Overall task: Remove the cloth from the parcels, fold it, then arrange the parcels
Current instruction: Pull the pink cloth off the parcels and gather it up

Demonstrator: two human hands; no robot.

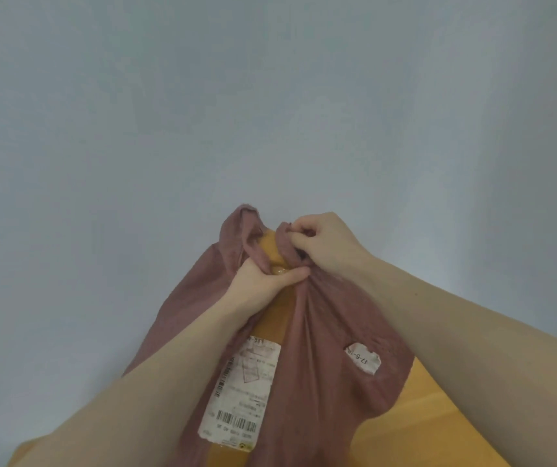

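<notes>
A: Head view: how is the cloth held?

B: It is pinched in both grips at the far end of the parcel, left hand nearer, right hand beyond.

A: The parcel's long axis?

B: Running away from the person. A label is stuck on the cloth; nothing else is seen in the way.

Cloth-wrapped parcel rests on an orange surface.

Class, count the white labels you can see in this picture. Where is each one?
2. A large barcode label lies on the parcel between the forearms; a small torn label shows through a gap in the cloth, right. The cloth may hide more.
</notes>
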